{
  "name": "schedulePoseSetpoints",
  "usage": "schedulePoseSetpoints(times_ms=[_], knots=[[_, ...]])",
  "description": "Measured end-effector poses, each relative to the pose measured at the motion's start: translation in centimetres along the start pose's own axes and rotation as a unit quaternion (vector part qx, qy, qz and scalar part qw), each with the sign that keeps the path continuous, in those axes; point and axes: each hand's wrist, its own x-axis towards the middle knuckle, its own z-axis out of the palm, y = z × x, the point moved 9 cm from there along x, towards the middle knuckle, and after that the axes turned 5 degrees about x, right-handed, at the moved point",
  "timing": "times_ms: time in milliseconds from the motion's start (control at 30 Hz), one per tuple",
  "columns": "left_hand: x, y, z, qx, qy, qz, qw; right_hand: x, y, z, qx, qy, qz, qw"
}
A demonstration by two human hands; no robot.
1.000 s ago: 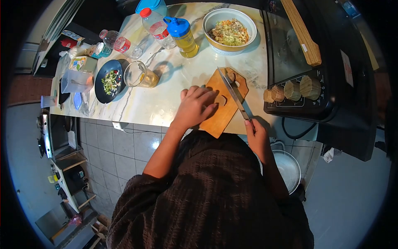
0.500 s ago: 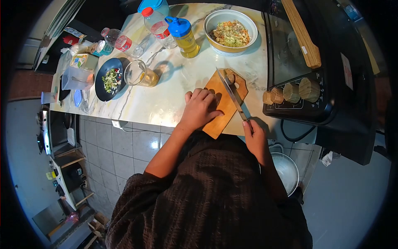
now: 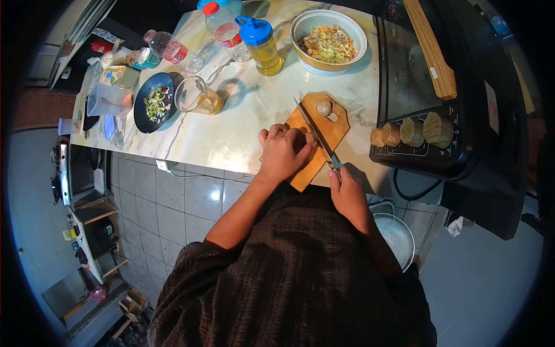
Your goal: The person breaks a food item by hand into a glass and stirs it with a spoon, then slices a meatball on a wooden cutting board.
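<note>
Bowl (image 3: 321,65) holds chopped vegetables (image 3: 328,45), right fingers (image 3: 335,180) grip a knife (image 3: 314,129), and what left fingers (image 3: 278,132) hold I cannot tell.

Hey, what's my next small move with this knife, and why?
Probably ease the left hand back slightly before any cut: the right hand holds the knife over the cutting board, its blade close beside that left hand.

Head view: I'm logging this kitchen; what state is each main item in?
Knife, held in right hand
Cutting board, flat on counter
Mushroom, lying on cutting board
Clear bottles, both capped
Blue-lidded bottle, lid on, yellow liquid inside
Bowl, uncovered, holding chopped food
Dark plate, holding chopped vegetables
Glass mug, uncovered, partly filled
Countertop oven, on or off unclear
</note>
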Motion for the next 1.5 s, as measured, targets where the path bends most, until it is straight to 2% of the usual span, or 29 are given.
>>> schedulePoseSetpoints(times_ms=[233,300,367,533,933,1500], knots=[[0.2,-1.0,0.8,-0.015,-0.029,-0.053,0.998,-0.1,-0.9,0.4,-0.021,-0.003,-0.001,1.000],[0.3,-1.2,0.3,-0.019,-0.018,-0.093,0.995,-0.1,-1.1,0.3,-0.020,0.006,0.002,1.000],[0.4,-1.0,0.3,-0.025,-0.013,-0.078,0.997,-0.2,-2.2,0.1,-0.047,0.015,-0.043,0.998],[0.4,-1.2,1.0,-0.044,-0.034,-0.058,0.997,-0.1,-2.1,0.6,-0.061,0.002,-0.041,0.997],[0.5,-1.9,1.3,-0.057,-0.064,-0.080,0.993,-0.2,-2.3,0.7,-0.051,-0.002,-0.011,0.999],[0.4,-2.0,1.2,-0.046,-0.052,-0.075,0.995,-0.2,-3.0,0.9,-0.075,0.012,-0.013,0.997]])
